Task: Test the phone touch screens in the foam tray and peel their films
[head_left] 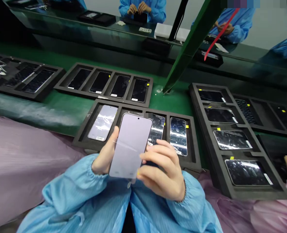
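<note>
1. The left hand (106,153) has its grip closed along the left edge of a phone (130,142), whose pale screen faces the wearer.
2. The right hand (165,170) is at the phone's lower right, fingers bent over that edge; whether its grip pinches anything, I cannot tell (a small yellow spot shows at one fingertip).
3. The phone is held above the near tray (193,145), hiding much of its second compartment from the left.
4. That tray's leftmost compartment holds a pale-screened handset (103,121); the two on the right hold dark-screened ones.
5. Just behind, on the green bench (63,108), stands a far tray (82,93) with four dark handsets.
6. To the right, a long tray (209,145) carries four more, each with a yellow tab.
7. Past the bench, another person's blue sleeves (158,11) show; a pink sleeve (29,152) is at the left.
</note>
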`<state>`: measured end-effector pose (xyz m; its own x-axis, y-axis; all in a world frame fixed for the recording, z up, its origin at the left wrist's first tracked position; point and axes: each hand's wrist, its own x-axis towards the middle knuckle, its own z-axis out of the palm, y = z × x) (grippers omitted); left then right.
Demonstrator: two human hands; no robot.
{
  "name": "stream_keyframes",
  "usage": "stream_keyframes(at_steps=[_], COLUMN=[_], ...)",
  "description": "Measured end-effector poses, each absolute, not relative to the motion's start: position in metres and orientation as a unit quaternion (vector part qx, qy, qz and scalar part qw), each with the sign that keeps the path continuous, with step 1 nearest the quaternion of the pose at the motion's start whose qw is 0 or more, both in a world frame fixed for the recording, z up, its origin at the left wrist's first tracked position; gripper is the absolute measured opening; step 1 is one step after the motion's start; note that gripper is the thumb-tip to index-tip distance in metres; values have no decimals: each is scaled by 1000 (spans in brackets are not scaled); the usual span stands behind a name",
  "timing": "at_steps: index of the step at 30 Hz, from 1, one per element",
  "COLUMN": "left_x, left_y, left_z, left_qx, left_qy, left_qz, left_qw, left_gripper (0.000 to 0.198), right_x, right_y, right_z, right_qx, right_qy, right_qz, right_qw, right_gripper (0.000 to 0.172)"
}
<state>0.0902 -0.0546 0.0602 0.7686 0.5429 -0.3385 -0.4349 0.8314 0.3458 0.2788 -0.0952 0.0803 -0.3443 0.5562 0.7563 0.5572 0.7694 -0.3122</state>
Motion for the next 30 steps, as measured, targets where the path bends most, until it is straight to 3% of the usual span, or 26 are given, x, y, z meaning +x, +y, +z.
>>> stream_keyframes(at_steps=[4,9,30], left_x=[102,107,106], left_y=[-83,-98,-120], left_z=[65,63,57], left_qx=[96,71,95], left_qy=[182,203,225], left_qz=[292,288,293], left_qw=[934,933,925], left_gripper=[80,80,79], right_x=[285,288,299], right_y=[-110,-119,-129], right_z=[78,70,74], right_qx=[-320,-329,-358], right_qy=[-820,-792,-770], right_qz=[19,29,33], right_qw=[474,514,528], right_gripper=[27,27,30])
